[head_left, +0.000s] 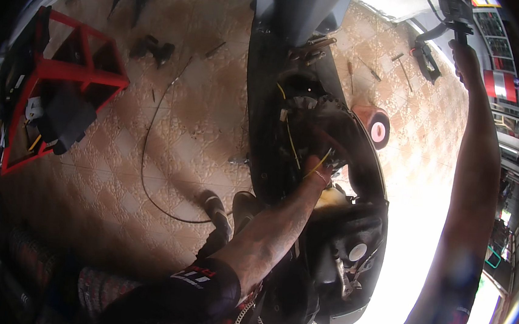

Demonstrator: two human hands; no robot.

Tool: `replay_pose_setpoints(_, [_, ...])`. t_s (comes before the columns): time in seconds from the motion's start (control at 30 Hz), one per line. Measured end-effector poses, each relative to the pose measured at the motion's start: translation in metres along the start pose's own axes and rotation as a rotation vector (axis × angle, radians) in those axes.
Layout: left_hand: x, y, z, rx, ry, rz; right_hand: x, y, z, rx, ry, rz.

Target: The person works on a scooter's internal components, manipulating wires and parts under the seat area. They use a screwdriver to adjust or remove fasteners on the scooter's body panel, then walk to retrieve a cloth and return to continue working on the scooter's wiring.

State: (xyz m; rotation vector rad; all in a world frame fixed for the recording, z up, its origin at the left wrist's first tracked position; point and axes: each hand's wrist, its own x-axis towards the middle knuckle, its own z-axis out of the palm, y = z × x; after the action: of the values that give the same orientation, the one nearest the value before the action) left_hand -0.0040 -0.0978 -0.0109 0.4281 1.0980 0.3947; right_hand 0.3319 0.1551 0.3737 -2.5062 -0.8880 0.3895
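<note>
An opened scooter body (261, 101) of dark panels, its inside exposed, stretches before me. My left hand (321, 164) reaches down into its dark middle cavity, next to a thin yellow cable (293, 141). Shadow and the parts around it hide the fingers, so whether they hold anything is unclear. A bracelet circles that wrist. At the upper right, with the arm stretched far out, my right hand (462, 61) is closed around a black handlebar grip (461, 38). Nearer to me on the scooter is a pale round cap (357, 252).
A red metal stand (83, 75) with a dark box (68, 116) is on the left. A long black cable (146, 147) curves over the tiled floor (119, 169). Several tools, including a T-shaped one (402, 71), and a reddish roll-like object (377, 127) lie beyond the scooter.
</note>
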Motion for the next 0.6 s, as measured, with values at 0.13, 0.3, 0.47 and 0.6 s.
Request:
replay_pose_setpoints(0.13, [-0.005, -0.003, 0.002, 0.340, 0.077, 0.433, 0.002, 0.002, 0.001, 0.011, -0.049, -0.049])
replay_pose_setpoints(0.3, [0.002, 0.002, 0.003, -0.123, -0.009, 0.170, -0.006, -0.001, -0.001, 0.076, -0.144, -0.076])
replay_pose_setpoints(0.47, [-0.021, 0.024, 0.000, 0.562, 0.041, 0.398, -0.017, -0.013, -0.002, 0.011, -0.114, -0.073])
replay_pose_setpoints(0.6, [-0.028, 0.041, -0.005, 0.306, -0.006, 0.500, -0.019, -0.019, 0.005, 0.053, 0.018, -0.229])
